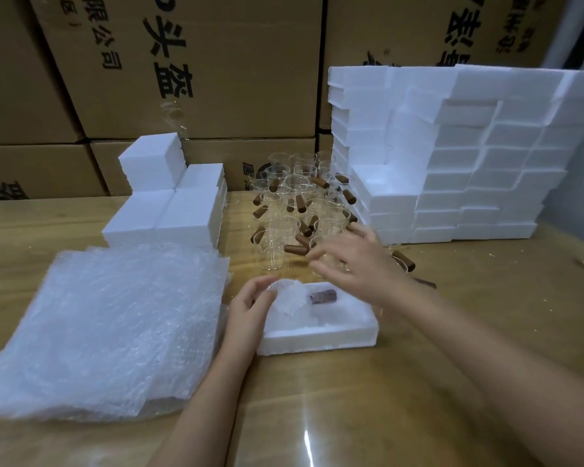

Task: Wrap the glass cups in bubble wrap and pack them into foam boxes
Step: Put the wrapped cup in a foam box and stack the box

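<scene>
Risks first. Wrapped cup (289, 303) lies on its side in open foam box (317, 342) at front of worktop (351, 399), with brown handle (321, 295) poking out of the wrap. Left hand (250, 306) has fingers curled on the wrap's left edge. If it lets go, wrap prob. springs open & glass sits bare against foam. Cup doesn't look fully seated, so forcing a lid on = crack risk.

Right hand (354, 261) is over front row of bare glass cups (294, 203), fingers loosely spread, blurred; cannot tell whether it grips one. Cups stand packed tight w/ handles sticking out every way. A snagged handle or a forearm brush could tip one into its neighbours. One cup sits just behind the right wrist, easy to knock on pull-back. Foam stack (469, 156) at right is stepped & uneven; a bump might drop boxes onto the glass. Bubble wrap stack (108, 328) lies at left, smaller foam pile (169, 203) behind it.

Writing: cartons (216, 79) behind carry black Chinese print. Legible: "头盔", also "限公司". Right carton's print is upside down, not read w/ confidence. No brand seen on foam or cups.
</scene>
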Available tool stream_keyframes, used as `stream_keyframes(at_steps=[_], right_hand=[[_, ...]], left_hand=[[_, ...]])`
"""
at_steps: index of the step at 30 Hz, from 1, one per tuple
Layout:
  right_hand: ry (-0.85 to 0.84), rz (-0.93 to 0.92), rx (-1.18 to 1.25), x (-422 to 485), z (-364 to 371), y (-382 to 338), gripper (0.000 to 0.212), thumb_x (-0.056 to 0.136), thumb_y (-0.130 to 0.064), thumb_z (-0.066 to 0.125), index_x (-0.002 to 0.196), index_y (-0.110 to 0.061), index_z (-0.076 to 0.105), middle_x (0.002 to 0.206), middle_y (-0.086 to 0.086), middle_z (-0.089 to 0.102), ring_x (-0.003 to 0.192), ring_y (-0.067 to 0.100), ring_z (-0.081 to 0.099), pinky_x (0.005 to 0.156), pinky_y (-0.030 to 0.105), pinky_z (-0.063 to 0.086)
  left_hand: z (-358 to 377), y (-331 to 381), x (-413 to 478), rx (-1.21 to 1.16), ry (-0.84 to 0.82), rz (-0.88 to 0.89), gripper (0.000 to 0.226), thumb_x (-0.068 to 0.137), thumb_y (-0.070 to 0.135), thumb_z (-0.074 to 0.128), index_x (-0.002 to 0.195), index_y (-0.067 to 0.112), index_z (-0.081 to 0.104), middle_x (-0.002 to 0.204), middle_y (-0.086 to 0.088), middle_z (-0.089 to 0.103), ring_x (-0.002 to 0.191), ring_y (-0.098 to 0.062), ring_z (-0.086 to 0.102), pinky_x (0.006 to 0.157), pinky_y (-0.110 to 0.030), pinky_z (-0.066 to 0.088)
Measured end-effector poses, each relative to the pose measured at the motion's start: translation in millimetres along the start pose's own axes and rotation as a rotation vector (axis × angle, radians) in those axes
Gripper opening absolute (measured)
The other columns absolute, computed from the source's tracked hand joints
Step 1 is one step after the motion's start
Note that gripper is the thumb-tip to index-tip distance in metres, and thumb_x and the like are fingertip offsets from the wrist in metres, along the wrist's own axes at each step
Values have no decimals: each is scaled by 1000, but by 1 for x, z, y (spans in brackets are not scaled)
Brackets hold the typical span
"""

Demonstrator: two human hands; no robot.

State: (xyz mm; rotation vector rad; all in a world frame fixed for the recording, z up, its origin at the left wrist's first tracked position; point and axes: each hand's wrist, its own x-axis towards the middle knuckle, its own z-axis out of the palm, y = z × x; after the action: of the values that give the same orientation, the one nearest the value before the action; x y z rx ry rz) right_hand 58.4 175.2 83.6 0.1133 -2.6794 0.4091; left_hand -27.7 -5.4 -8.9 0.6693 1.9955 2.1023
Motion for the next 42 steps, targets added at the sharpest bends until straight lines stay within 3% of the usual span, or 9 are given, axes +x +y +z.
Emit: stream_keyframes(at_steps=[3,7,14,20,23,29,36,38,42], right_hand=[[134,116,-40,20,-24,36,21,97,-35,48,99,-29,68,101,-17,67,91,3,56,108,40,19],[158,315,-190,42,-42,83,22,97,-35,48,110,-29,64,115,-10,64,92,11,60,98,35,22],[-39,571,-473,55,-40,133,55,94,-30,49,146,-29,31,151,3,34,110,30,58,102,43,26],[-190,648,-630,54,-34,150,68,95,-28,47,150,-27,8,147,7,36,113,33,55,102,46,28],[-176,619,-673,52,-31,153,67,93,-20,48,150,-24,13,141,11,39,108,36,56,99,43,30],[-38,580,-684,49,-35,150,63,87,-9,56,145,-17,31,130,17,43,113,37,48,93,41,35],[368,556,-597,32,-41,134,54,81,-11,62,132,-11,46,117,19,49,106,36,46,88,42,27],[509,541,-496,27,-44,125,46,81,-14,63,125,-9,49,117,18,51,107,35,47,88,43,27],[707,498,-351,12,-42,95,46,82,-21,69,121,-8,50,122,19,48,111,33,47,90,45,29]], left_hand=[[0,-4,3,14,6,-29,17,88,21,60,102,26,69,104,13,70,100,0,61,80,-18,43],[0,-5,3,8,0,-43,22,80,33,59,100,30,69,103,13,70,101,-4,61,82,-24,44],[0,-6,4,-5,-7,-50,20,76,35,58,92,39,69,102,12,70,101,-7,62,82,-26,44],[0,-4,2,-13,-20,-47,20,77,34,57,93,38,69,101,13,70,100,-6,62,83,-26,44],[0,-3,1,-10,-26,-47,20,77,35,57,93,40,69,101,14,70,98,-4,62,81,-23,43],[-1,-3,3,2,-25,-46,20,77,34,56,92,39,69,99,17,69,96,3,61,76,-14,42],[-1,-2,1,4,-10,-27,24,76,42,56,95,35,70,99,20,70,95,6,61,71,-3,42],[0,2,3,-40,33,-33,30,77,46,53,98,31,69,99,20,70,96,6,62,79,-9,44],[4,8,6,-154,87,-112,34,83,44,43,98,26,68,108,4,72,108,-15,63,95,-32,44]])
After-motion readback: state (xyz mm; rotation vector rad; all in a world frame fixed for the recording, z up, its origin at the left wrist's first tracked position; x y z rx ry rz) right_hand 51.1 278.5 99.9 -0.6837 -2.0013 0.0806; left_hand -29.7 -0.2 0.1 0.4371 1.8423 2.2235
